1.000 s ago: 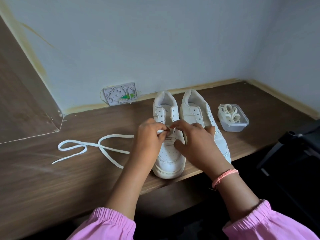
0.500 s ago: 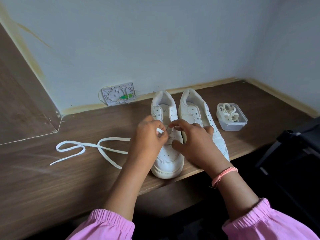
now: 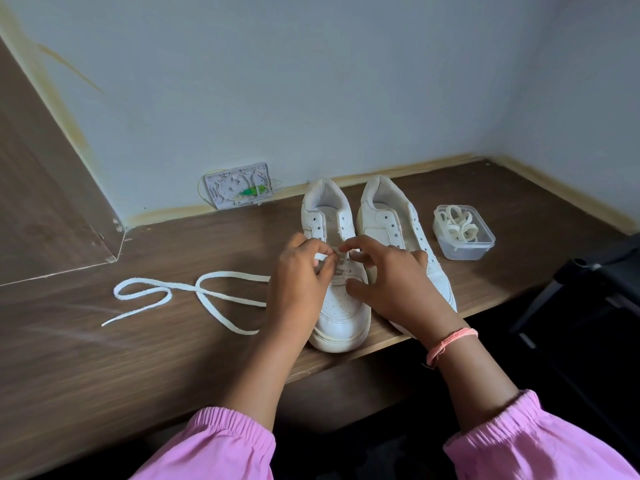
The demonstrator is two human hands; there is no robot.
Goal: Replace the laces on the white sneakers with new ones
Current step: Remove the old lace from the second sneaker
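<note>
Two white sneakers stand side by side on the wooden desk, toes toward me. The left sneaker (image 3: 337,317) has lace in its lower eyelets; the right sneaker (image 3: 391,216) shows bare eyelets. My left hand (image 3: 299,282) pinches a white lace (image 3: 166,296) end at the left sneaker's eyelets. The rest of that lace trails in loops over the desk to the left. My right hand (image 3: 391,278) hovers over the same sneaker's tongue, fingers curled, fingertips at the lace crossing. Whether it grips the lace is hidden.
A clear plastic tub (image 3: 464,249) holding coiled cream laces sits right of the sneakers. A white wall box (image 3: 239,188) is mounted low on the back wall. A black frame (image 3: 588,282) stands beyond the desk's right front edge. A wooden side panel (image 3: 45,202) rises at left.
Both hands stay at the left sneaker's eyelets with small finger shifts. The loose lace on the desk lies almost as before.
</note>
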